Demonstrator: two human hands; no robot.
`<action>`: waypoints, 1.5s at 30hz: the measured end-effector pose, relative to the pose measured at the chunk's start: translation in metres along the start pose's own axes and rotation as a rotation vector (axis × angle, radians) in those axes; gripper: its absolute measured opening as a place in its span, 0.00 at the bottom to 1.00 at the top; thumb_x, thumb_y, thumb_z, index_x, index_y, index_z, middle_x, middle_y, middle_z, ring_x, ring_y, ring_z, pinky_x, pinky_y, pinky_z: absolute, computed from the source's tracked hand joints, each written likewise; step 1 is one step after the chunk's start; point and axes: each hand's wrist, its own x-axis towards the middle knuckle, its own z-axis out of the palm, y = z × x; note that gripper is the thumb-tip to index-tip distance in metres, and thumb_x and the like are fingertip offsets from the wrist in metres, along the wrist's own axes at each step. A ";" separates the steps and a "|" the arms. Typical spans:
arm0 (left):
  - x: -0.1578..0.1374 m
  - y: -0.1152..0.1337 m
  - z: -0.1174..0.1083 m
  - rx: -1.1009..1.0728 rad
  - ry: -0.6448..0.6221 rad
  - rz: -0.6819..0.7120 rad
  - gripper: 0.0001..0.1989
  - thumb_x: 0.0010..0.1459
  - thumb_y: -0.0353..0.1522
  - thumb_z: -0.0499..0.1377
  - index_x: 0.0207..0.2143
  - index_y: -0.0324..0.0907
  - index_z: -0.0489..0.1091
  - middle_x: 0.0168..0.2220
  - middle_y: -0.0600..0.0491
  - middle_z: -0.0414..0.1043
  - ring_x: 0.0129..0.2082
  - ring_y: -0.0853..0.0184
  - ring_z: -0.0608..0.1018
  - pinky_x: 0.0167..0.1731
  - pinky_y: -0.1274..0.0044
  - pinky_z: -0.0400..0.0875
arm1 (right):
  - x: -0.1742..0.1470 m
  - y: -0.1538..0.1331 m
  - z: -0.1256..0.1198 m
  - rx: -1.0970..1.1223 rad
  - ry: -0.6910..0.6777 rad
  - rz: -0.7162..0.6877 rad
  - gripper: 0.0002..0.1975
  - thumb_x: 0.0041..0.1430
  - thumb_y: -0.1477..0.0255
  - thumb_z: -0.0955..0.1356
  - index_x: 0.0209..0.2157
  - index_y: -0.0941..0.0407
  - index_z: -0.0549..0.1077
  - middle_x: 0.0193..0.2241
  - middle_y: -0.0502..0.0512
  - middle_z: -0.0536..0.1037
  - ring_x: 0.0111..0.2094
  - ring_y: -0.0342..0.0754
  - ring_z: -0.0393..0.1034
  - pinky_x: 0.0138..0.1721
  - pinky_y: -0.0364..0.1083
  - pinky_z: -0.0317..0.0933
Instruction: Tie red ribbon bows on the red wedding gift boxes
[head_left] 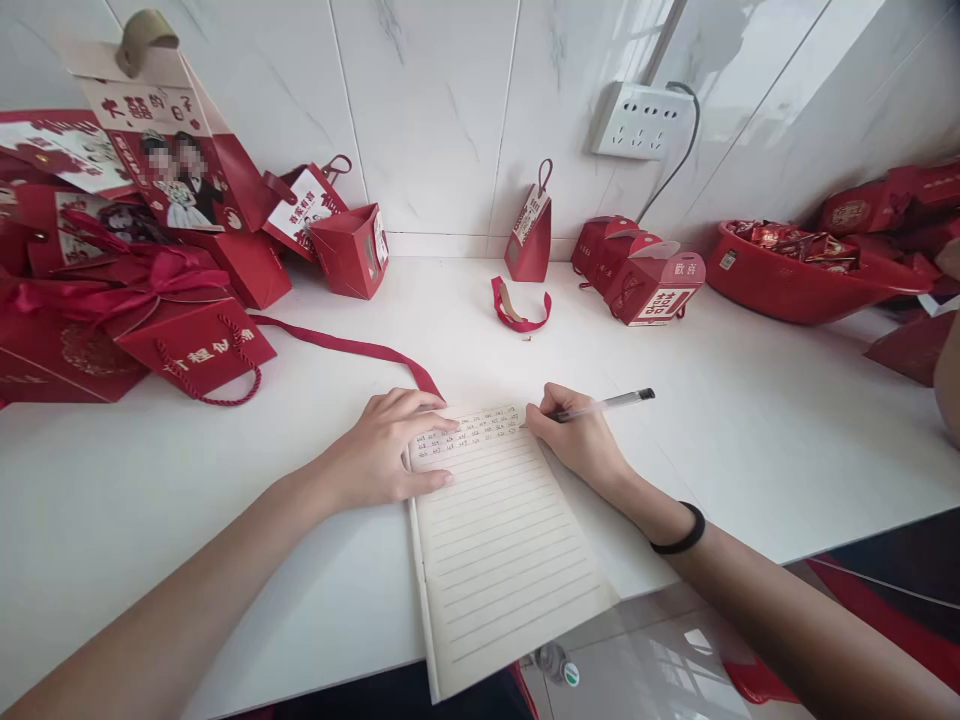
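Note:
A lined notebook (510,550) lies on the white table, its lower end jutting past the front edge. Several rows of small handwriting fill the top lines of the page; the lines below are blank. My left hand (397,445) rests on the notebook's upper left side with fingers spread. In my right hand (581,435) is a pen (611,403) with a clear barrel and black end, gripped between thumb and fingers. Its tip is at the right end of the written rows, mostly hidden by my fingers. A black band (681,530) circles my right wrist.
Red gift boxes (199,350) crowd the left, with a ribbon (352,345) trailing toward the notebook. Along the wall stand a small red box (531,245), a ribbon loop (521,322) and handled boxes (660,285). At right sits a red basin (802,290) of wrapped items. A power strip (643,122) hangs above.

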 end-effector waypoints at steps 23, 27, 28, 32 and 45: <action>-0.002 0.003 -0.001 0.006 -0.001 -0.016 0.23 0.49 0.44 0.60 0.49 0.49 0.69 0.53 0.51 0.62 0.54 0.55 0.61 0.54 0.60 0.55 | 0.000 -0.002 0.000 0.037 0.034 0.028 0.12 0.42 0.73 0.61 0.16 0.55 0.49 0.15 0.43 0.49 0.19 0.37 0.42 0.19 0.40 0.39; -0.001 0.003 -0.001 0.008 -0.006 -0.020 0.23 0.49 0.44 0.60 0.48 0.49 0.69 0.53 0.50 0.62 0.54 0.55 0.61 0.54 0.61 0.55 | -0.001 -0.002 0.000 0.046 0.035 0.016 0.12 0.41 0.73 0.62 0.16 0.55 0.49 0.15 0.43 0.48 0.18 0.37 0.41 0.18 0.39 0.38; -0.001 0.003 -0.001 0.006 -0.004 -0.016 0.23 0.49 0.44 0.60 0.48 0.49 0.69 0.53 0.50 0.63 0.54 0.55 0.61 0.54 0.61 0.55 | -0.001 -0.002 -0.001 0.069 0.036 0.023 0.12 0.41 0.74 0.62 0.16 0.55 0.49 0.15 0.43 0.49 0.18 0.37 0.42 0.18 0.39 0.39; -0.001 0.004 -0.001 -0.008 0.002 -0.008 0.23 0.49 0.43 0.60 0.48 0.49 0.69 0.52 0.50 0.63 0.54 0.55 0.61 0.54 0.61 0.55 | 0.000 0.003 -0.006 0.290 0.074 0.095 0.13 0.43 0.75 0.62 0.17 0.55 0.50 0.12 0.42 0.53 0.16 0.37 0.44 0.17 0.39 0.40; -0.008 0.008 -0.003 -0.179 0.102 -0.041 0.27 0.53 0.43 0.57 0.54 0.41 0.60 0.51 0.46 0.66 0.52 0.56 0.66 0.53 0.63 0.58 | 0.009 0.011 0.000 -0.319 -0.069 -0.644 0.10 0.61 0.72 0.59 0.38 0.53 0.70 0.35 0.56 0.69 0.32 0.44 0.68 0.28 0.41 0.65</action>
